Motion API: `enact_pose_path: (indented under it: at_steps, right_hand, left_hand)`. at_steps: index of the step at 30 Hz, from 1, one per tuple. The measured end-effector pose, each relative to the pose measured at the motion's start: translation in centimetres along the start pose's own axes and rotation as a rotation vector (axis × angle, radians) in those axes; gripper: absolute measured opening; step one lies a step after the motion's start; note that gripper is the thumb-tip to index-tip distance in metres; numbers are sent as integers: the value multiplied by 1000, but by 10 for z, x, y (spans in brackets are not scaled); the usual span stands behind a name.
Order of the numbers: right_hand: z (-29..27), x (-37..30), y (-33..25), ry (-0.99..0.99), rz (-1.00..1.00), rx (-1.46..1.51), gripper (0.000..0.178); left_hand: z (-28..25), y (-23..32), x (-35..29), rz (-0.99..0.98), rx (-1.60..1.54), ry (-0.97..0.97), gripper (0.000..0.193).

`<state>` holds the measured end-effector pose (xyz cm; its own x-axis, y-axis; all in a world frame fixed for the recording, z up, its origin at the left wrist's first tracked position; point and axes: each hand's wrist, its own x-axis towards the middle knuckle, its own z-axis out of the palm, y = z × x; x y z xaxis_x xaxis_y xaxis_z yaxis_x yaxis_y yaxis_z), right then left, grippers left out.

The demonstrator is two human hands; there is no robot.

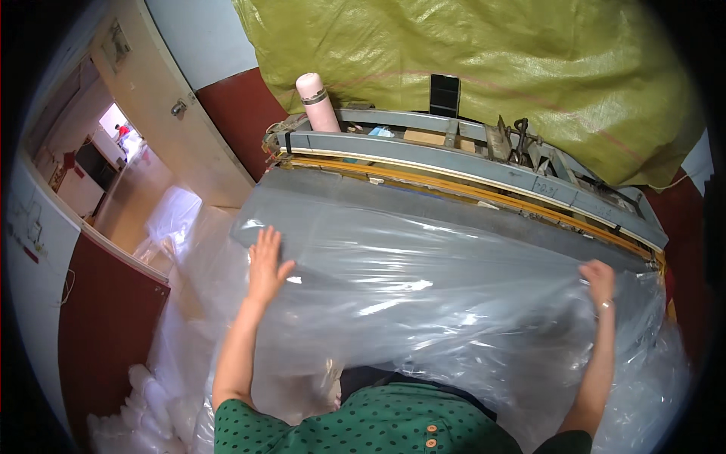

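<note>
A wide clear plastic sheet [393, 284] lies across a grey work surface and hangs over its near edge toward my body. My left hand [265, 265] rests flat on the sheet near its left end, fingers spread and thumb out. At the right end my right hand [600, 281] is closed, pinching the sheet's far edge. Folds in the plastic run in long lines between the two hands. Beyond the sheet, a long grey metal bar with yellow strips [469, 192] spans the bench-like machine.
A pink bottle [318, 103] stands behind the bar, and a metal clamp [520, 142] sits farther right. A yellow-green woven tarp [484, 45] covers the back. More plastic [155, 401] is heaped at the lower left, beside an open door [170, 91].
</note>
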<state>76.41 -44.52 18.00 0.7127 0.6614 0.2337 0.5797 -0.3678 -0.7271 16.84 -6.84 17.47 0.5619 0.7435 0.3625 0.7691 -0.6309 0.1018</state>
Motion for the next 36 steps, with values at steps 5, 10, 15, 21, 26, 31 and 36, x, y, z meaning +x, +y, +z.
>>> enact_pose_path:
  at_steps: [5, 10, 15, 21, 26, 31, 36]
  right_hand:
    - [-175, -57, 190, 322, 220, -625, 23]
    - [-220, -69, 218, 392, 643, -926, 21]
    - [-204, -59, 233, 496, 651, -1008, 25]
    - [-207, -65, 261, 578, 534, -901, 28]
    - [-207, -71, 263, 584, 563, -808, 30]
    - [-253, -94, 310, 785, 341, 21, 38]
    - [-220, -79, 301, 789, 370, 541, 43]
  left_hand:
    - [-1, 113, -56, 253, -126, -244, 67]
    - [-13, 161, -50, 489, -401, -210, 54]
    - [1, 164, 28, 393, -399, -189, 52]
    - [47, 148, 68, 361, -213, -152, 53]
    - [56, 151, 87, 364, -296, 10, 39]
    - [71, 154, 118, 49, -445, 134, 11]
    - [53, 133, 129, 151, -201, 243, 6]
